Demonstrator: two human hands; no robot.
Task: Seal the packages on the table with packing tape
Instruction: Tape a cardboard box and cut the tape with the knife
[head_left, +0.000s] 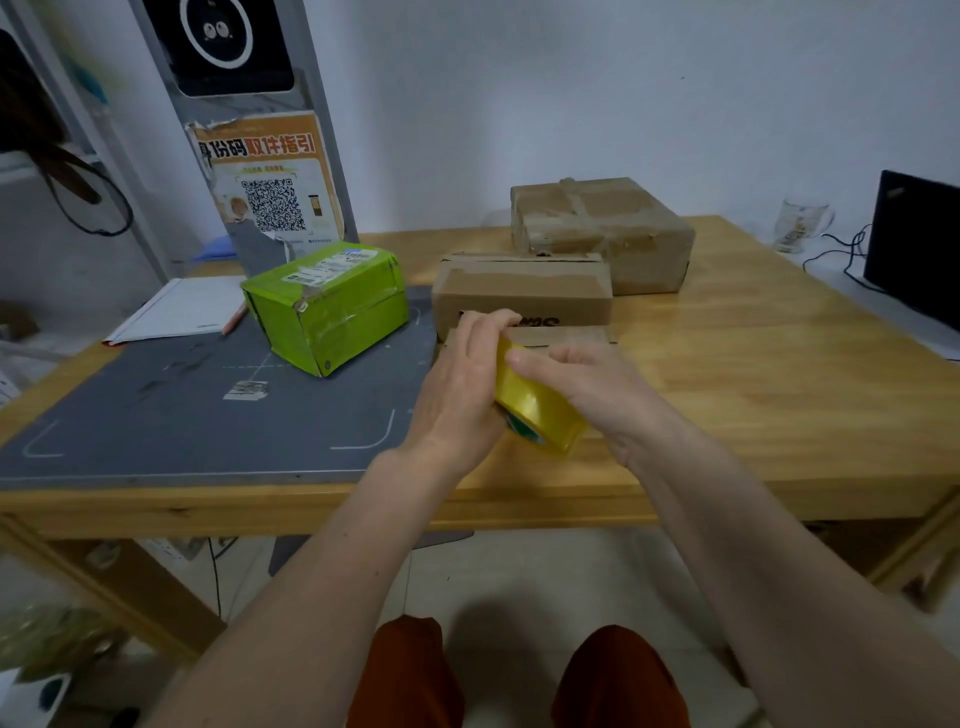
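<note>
**Tape End Location**

A yellow tape roll (535, 410) is gripped at frame centre by the left hand (457, 395) and right hand (582, 395), both curled around it. The free end is judged to be sought; next, it must be peeled. Cardboard packages (519, 293) lie beyond on the wooden table (753, 364), before a white wall.

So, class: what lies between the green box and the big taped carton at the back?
Head view: a brown cardboard box lies between green box and taped carton.

Pale wall (675, 93) behind a wooden table (753, 374), tiled floor (519, 582).
</note>
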